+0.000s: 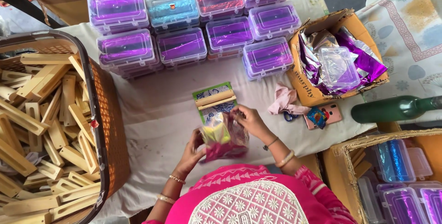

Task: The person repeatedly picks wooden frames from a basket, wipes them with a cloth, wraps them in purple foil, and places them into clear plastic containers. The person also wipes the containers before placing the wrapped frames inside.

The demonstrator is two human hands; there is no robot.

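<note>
Bag of shiny foil scraps (224, 137) sits between both hands, just above the pink-sleeved lap. Left hand (193, 148) cups the bag's lower left side, grip closed around the plastic. Right hand (248, 119) is at the bag's upper right corner, fingertips pinched shut on the mouth edge; what's between them besides plastic, can't tell.

Just beyond the bag, touching or nearly touching its top: a small wooden frame piece on a green-edged printed card (214, 100), long axis running left-right, slightly tilted up to the right. Right hand is the nearer one to it.

Left of the bag: brown basket (108, 127) full of wooden frame pieces. Right of the bag: pink cloth (283, 100), then cardboard box of purple foil (301, 85). Farthest from the bag: rows of clear lidded boxes with purple foil inside (184, 44) on the cloth-covered bench (156, 113).
</note>
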